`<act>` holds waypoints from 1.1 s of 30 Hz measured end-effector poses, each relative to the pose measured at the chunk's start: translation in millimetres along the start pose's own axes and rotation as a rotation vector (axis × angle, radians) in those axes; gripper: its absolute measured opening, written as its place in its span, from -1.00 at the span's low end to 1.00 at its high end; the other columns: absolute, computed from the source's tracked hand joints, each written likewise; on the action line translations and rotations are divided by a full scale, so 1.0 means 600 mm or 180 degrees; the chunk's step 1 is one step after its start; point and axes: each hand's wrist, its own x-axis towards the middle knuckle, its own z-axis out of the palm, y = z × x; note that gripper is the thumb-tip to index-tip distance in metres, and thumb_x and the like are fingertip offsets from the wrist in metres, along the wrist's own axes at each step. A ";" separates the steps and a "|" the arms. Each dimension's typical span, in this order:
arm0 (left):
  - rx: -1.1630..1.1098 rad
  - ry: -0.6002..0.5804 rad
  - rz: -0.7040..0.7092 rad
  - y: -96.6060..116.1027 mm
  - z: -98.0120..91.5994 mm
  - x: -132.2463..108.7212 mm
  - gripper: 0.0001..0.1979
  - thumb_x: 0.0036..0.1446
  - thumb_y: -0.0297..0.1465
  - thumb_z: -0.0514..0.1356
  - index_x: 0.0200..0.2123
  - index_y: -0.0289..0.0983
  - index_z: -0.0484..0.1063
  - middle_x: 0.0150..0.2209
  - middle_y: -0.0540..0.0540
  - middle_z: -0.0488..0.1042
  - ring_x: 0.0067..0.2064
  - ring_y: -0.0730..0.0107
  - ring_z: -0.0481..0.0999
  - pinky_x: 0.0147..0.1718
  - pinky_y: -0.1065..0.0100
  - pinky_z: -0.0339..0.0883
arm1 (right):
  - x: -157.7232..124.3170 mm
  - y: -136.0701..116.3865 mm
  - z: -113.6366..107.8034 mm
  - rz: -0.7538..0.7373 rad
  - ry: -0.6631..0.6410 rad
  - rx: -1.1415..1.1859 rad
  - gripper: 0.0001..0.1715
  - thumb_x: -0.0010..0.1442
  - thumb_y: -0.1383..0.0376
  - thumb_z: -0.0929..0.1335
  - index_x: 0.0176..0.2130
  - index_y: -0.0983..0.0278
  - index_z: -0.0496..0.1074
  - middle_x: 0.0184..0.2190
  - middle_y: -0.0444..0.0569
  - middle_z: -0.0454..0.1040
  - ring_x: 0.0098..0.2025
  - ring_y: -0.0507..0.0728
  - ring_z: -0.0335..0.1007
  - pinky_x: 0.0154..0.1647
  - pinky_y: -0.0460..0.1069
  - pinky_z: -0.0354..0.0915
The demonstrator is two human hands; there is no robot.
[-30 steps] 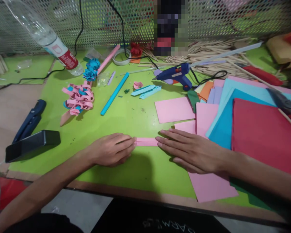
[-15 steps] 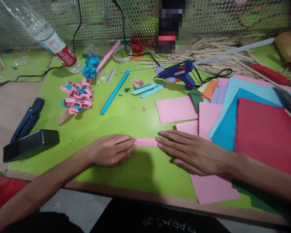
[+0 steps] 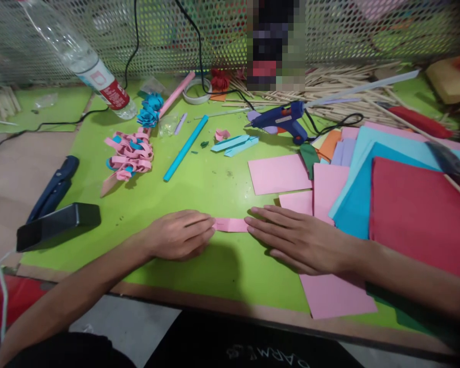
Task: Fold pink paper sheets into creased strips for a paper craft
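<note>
Pink strip [image 3: 231,225]: a narrow folded piece of paper lying flat on the green mat [image 3: 199,189], near its front edge, between the two hands.
Left hand [image 3: 178,236]: palm down, fingers held together, their tips pressing on the strip's left end; the thumb seems tucked under, though it is hard to make out.
Right hand [image 3: 302,239]: palm down and flat, fingers slightly spread, tips on the strip's right end; its heel rests on a pink sheet [image 3: 333,296].
Paper stack [image 3: 417,209]: red, blue and pink sheets overlapping, just right of the right hand.
Glue gun [image 3: 281,118]: blue, lying on the mat well behind the strip.
Curled strips [image 3: 128,156]: a pink and blue bundle at the mat's left, near a tilted plastic bottle [image 3: 88,66].
</note>
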 end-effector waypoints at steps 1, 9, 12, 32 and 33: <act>-0.0008 0.0066 -0.0130 0.001 0.002 0.001 -0.77 0.23 -0.41 0.22 -0.05 -0.32 0.46 -0.10 -0.16 0.58 -0.05 0.23 0.57 -0.08 0.24 0.53 | -0.003 0.000 -0.001 0.0011 0.0039 -0.0023 -0.25 0.38 0.25 0.24 0.40 0.43 -0.06 0.34 0.14 0.16 0.43 0.24 -0.08 0.44 0.20 0.01; -0.0476 0.0161 -0.1355 0.013 0.013 0.025 -0.75 0.26 -0.23 0.24 -0.09 -0.25 0.52 -0.05 -0.17 0.53 -0.05 0.21 0.52 -0.06 0.13 0.45 | 0.005 -0.010 0.006 0.0007 0.0438 -0.0310 -0.49 0.34 0.38 0.26 0.24 0.45 0.27 0.17 0.19 0.41 0.30 0.24 0.23 0.33 0.21 0.22; -0.1280 0.0304 -0.1771 0.019 0.005 0.035 -0.87 0.23 -0.34 0.26 -0.19 -0.26 0.53 -0.14 -0.12 0.56 -0.14 0.33 0.56 -0.14 0.26 0.47 | 0.023 -0.016 0.005 0.0134 0.0769 -0.0109 -0.68 0.32 0.42 0.29 0.05 0.42 0.43 0.01 0.15 0.53 0.15 0.24 0.38 0.20 0.18 0.35; -0.3884 0.1288 -0.2663 -0.028 0.041 0.173 -0.49 0.06 -0.39 0.37 0.09 -0.22 0.36 -0.40 0.03 0.46 -0.40 0.50 0.48 -0.39 0.48 0.42 | 0.056 0.001 -0.027 0.2296 0.1963 0.3024 -0.74 0.18 0.23 0.44 -0.15 0.22 0.36 -0.39 -0.11 0.56 -0.35 0.07 0.52 -0.32 -0.04 0.41; -0.3905 0.1273 -0.2673 -0.027 0.046 0.174 -0.49 0.06 -0.40 0.37 0.09 -0.22 0.37 -0.40 0.03 0.45 -0.40 0.51 0.47 -0.39 0.49 0.40 | 0.053 0.006 -0.025 0.2276 0.1956 0.3045 -0.74 0.19 0.22 0.44 -0.14 0.22 0.38 -0.39 -0.10 0.57 -0.35 0.08 0.53 -0.31 -0.03 0.42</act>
